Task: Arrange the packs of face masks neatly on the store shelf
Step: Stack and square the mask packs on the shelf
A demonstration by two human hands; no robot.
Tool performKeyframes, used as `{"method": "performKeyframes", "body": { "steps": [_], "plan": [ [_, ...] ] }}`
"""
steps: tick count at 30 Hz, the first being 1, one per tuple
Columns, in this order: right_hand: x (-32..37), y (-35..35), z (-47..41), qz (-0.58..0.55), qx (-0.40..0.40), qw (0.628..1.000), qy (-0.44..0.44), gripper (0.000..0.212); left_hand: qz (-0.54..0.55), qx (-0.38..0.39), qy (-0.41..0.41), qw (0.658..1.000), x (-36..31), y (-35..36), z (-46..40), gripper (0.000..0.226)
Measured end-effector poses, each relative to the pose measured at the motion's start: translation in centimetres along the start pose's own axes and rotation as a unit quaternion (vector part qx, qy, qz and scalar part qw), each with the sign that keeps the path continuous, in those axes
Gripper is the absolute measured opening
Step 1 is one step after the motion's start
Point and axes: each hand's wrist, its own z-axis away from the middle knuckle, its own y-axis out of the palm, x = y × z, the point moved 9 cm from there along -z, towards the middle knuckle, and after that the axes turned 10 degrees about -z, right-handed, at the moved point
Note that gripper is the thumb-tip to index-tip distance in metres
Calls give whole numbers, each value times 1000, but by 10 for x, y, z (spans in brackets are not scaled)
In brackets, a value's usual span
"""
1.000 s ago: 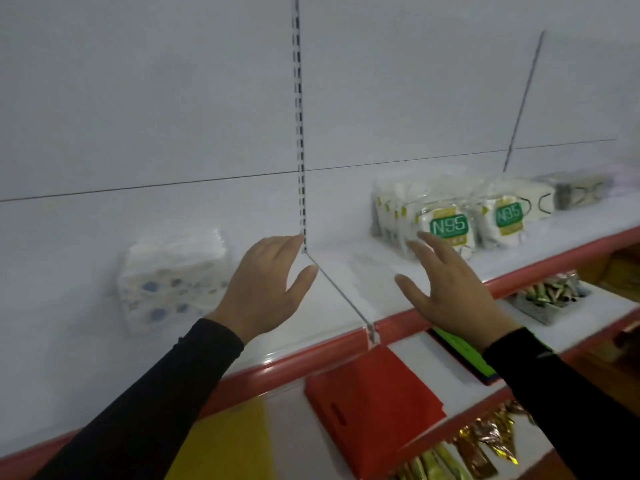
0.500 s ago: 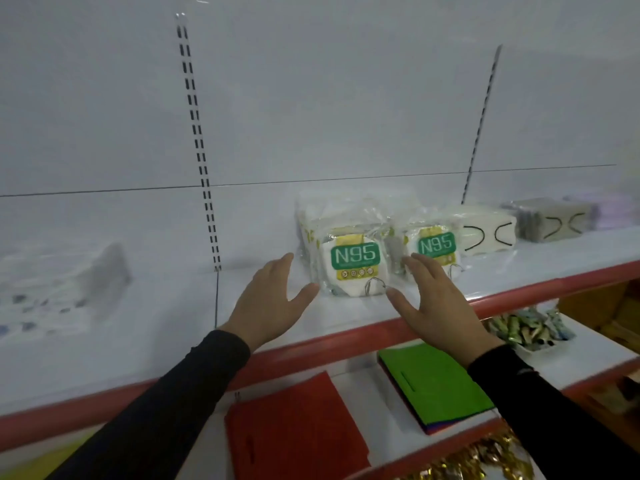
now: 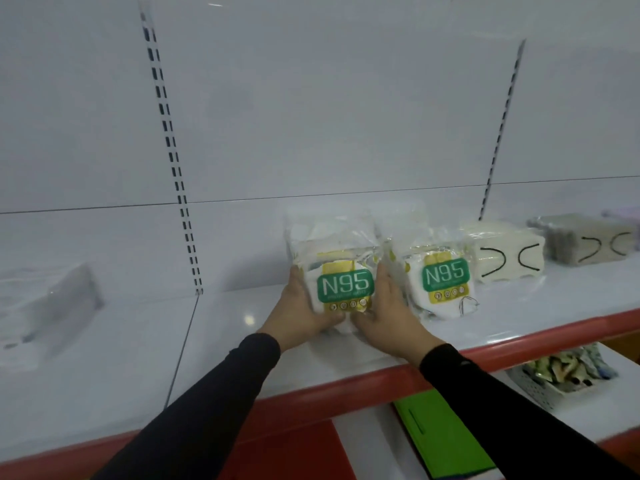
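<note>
I see both hands on one N95 pack [image 3: 341, 289] at the middle of the white shelf [image 3: 242, 341]. My left hand [image 3: 298, 317] grips the pack's left edge, fingers curled behind it, thumb wrapped under the bottom front. My right hand [image 3: 388, 317] grips the right edge the same way, thumb meeting the left one near the pack's bottom. The pack stands upright, green N95 label facing me, its bottom about at shelf level; whether it touches the shelf I cannot tell. More clear-wrapped packs [image 3: 329, 233] sit stacked behind it, blurred.

A second N95 pack [image 3: 440, 282] stands just beside on the right, leaning a bit, touching or nearly touching the back of my right hand. A loose ear loop [image 3: 467, 304] hangs at its lower right. Further right there is a cream mask bundle [image 3: 505, 254] with black loops, then a grey mask bundle [image 3: 588, 242] with black loops, close to each other. A purple item [image 3: 623, 216] shows at the far right edge, too cut off to identify.

On the far left a blurred white package [image 3: 52, 310] sits on the next shelf bay, well apart. The shelf has a red front edge [image 3: 346, 393]. Below I see a red folder [image 3: 294, 452], a green folder [image 3: 440, 438] and a white basket [image 3: 543, 393] of wrapped items. Both sleeves are black.
</note>
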Motion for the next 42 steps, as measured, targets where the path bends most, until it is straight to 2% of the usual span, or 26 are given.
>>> {"method": "performKeyframes", "body": {
  "steps": [5, 8, 13, 15, 18, 21, 22, 23, 25, 26, 29, 32, 42],
  "plan": [
    [-5, -2, -20, -25, -20, 999, -5, 99, 36, -36, -3, 999, 2, 19, -17, 83],
    [-9, 1, -28, -32, -2, 999, -10, 97, 25, -60, 0, 998, 3, 24, -21, 79],
    [-17, 2, -34, -64, 38, 997, -31, 98, 22, -56, -19, 998, 5, 26, -28, 83],
    [-17, -1, -31, -72, 48, 995, -46, 99, 24, -61, -40, 997, 1, 23, -25, 88],
    [-18, -8, -26, -86, 47, 992, -78, 94, 22, -89, -99, 991, 2, 14, -11, 83],
    [-21, -13, -23, -91, 48, 990, -94, 88, 37, -131, -169, 976, 10, 9, 8, 112],
    [-21, -14, -22, -89, 50, 990, -96, 88, 54, -132, -177, 974, 10, 12, 12, 114],
    [-21, -14, -22, -86, 54, 990, -97, 88, 67, -135, -176, 973, 8, 17, 14, 105],
    [-22, -12, -21, -88, 65, 990, -91, 88, 55, -131, -154, 978, -3, 27, 13, 67],
    [-23, -11, -21, -90, 69, 990, -87, 88, 37, -130, -138, 981, -11, 30, 11, 59],
    [-26, -8, -24, -87, 72, 991, -77, 88, -14, -128, -95, 987, -25, 33, 3, 55],
    [-28, -1, -28, -76, 88, 992, -56, 86, -33, -121, -87, 988, -23, 30, -1, 54],
    [-24, -4, -24, -75, 62, 994, -44, 89, -43, -113, -63, 991, -16, 23, -1, 53]
  ]
}}
